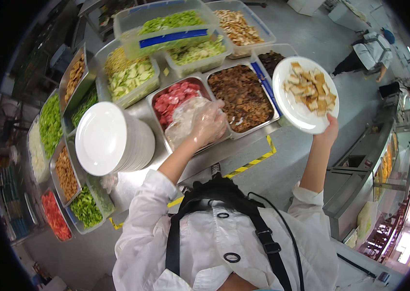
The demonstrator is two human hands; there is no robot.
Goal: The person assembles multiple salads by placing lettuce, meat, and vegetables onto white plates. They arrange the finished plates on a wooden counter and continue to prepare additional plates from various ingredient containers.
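My right hand (328, 128) grips the rim of a white plate (281, 87), which bears pieces of browned tofu or a similar food (310, 89). My left hand (208, 122), in a clear plastic glove, is over a steel pan at the table's near edge. Whitish plastic film or a bag (183, 118) lies by its fingers, beside sliced raw pink-red meat (176, 96). Whether the fingers grip the film I cannot tell. Next to that pan is another with chopped brown cooked food (239, 92). A tall stack of white plates (101, 138) stands left of my left hand.
Plastic tubs hold chopped greens (172, 22), sliced pale green vegetable (130, 78) and brown-edged strips (237, 27). Farther left are containers of diced red food (55, 214) and green pepper pieces (86, 207). A person (368, 52) is in the aisle at upper right, beyond a steel counter (354, 160).
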